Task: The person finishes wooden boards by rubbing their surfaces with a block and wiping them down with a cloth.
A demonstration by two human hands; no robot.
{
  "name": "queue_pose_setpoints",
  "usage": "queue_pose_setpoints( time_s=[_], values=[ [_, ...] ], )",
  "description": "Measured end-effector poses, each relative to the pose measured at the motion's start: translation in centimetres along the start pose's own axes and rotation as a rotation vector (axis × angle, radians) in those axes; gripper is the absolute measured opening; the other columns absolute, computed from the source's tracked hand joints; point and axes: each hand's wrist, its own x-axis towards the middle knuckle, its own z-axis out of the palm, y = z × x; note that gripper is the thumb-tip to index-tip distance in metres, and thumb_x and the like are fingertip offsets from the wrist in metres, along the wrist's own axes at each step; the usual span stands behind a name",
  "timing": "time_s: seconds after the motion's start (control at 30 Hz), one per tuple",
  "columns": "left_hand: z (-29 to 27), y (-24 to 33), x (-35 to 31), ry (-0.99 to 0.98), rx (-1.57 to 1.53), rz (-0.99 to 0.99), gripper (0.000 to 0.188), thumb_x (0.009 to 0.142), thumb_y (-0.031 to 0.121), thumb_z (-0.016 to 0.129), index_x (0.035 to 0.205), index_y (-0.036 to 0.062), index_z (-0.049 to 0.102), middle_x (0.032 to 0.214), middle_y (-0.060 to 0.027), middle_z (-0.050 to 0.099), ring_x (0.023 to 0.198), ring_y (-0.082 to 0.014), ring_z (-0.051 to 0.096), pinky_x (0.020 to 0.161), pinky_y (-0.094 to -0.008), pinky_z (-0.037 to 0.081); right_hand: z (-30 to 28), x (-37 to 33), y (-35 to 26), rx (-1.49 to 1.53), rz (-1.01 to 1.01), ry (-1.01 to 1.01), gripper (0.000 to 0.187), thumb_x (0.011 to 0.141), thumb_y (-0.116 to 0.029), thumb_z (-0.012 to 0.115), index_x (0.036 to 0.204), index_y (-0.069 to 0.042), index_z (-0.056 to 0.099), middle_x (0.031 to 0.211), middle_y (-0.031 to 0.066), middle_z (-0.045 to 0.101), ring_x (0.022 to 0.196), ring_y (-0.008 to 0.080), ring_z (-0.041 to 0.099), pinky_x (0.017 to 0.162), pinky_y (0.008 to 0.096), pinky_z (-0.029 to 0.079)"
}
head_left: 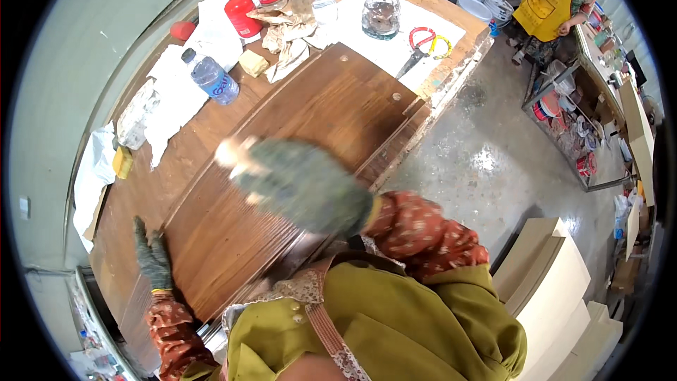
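A brown wood-grain panel (310, 116) lies on the table in front of me, with small round holes near its far end. My left hand (153, 261), in a grey-green glove, rests at the panel's near-left edge with its fingers stretched out and nothing in it. Over the middle of the panel is my right hand (303, 187), gloved the same way and smeared by motion. Pale tips show at its front end; whether these are bare fingers or something held cannot be made out. Both forearms wear rust-red patterned sleeves.
Across the table stand a clear jar with a blue cap (381, 10), scissors (423, 49), a water bottle (210, 77), a red-capped can (243, 17), crumpled paper (288, 39) and a sponge block (254, 63). Pale boards (543, 275) stand at right. Beyond is a person in a yellow apron (546, 3).
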Motion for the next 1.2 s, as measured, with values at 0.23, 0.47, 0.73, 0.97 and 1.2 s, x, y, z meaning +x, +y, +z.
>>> queue_pose_setpoints(
  time_s=[0.23,0.47,0.73,0.97,1.2],
  values=[
    [4.0,16.3,-0.8,-0.340,-0.248,0.858,0.068,0.083,0.046,0.063,0.134,0.0034,0.046,0.140,-0.0231,0.039,0.128,-0.0402,0.039,0.108,-0.0502,0.026,-1.9,-1.0,0.5,0.153,0.169,-0.244,0.057,0.076,-0.038,0.066,0.125,-0.011,0.053,0.120,0.0176,0.052,0.118,0.0333,0.046,0.105,0.0505,0.028],
    [7.3,18.3,0.5,-0.309,-0.070,0.955,0.059,0.078,0.040,0.066,0.124,0.0061,0.050,0.122,-0.0179,0.051,0.120,-0.0399,0.046,0.106,-0.0587,0.024,-11.0,-6.8,8.9,-0.182,0.834,-0.221,0.046,0.072,-0.024,0.076,0.113,-0.009,0.062,0.113,0.0177,0.058,0.112,0.0332,0.052,0.095,0.0398,0.043],
    [8.3,19.6,0.2,-0.200,-0.117,0.861,0.057,0.078,0.026,0.070,0.125,0.0028,0.047,0.121,-0.0190,0.054,0.110,-0.0374,0.053,0.096,-0.0482,0.039,-10.2,-5.8,9.5,-0.246,0.654,-0.366,0.052,0.074,-0.033,0.073,0.119,-0.012,0.059,0.110,0.0134,0.056,0.109,0.0306,0.051,0.096,0.0434,0.039],
    [8.1,20.3,0.3,-0.246,-0.116,0.767,0.060,0.079,0.026,0.069,0.127,0.0008,0.046,0.121,-0.0193,0.054,0.109,-0.0366,0.054,0.094,-0.0483,0.040,-7.0,-7.4,9.4,-0.309,0.528,-0.223,0.041,0.087,-0.030,0.060,0.125,-0.014,0.055,0.123,0.0184,0.049,0.120,0.0372,0.042,0.105,0.0512,0.029],
    [7.9,15.9,2.7,-0.139,-0.102,0.288,0.045,0.084,0.023,0.066,0.118,-0.0019,0.053,0.114,-0.0202,0.057,0.104,-0.0358,0.056,0.091,-0.0422,0.044,-4.4,-7.4,9.8,-0.388,0.513,-0.191,0.044,0.085,-0.030,0.060,0.125,-0.012,0.054,0.121,0.0216,0.050,0.117,0.0397,0.044,0.105,0.0538,0.029]
  ],
)
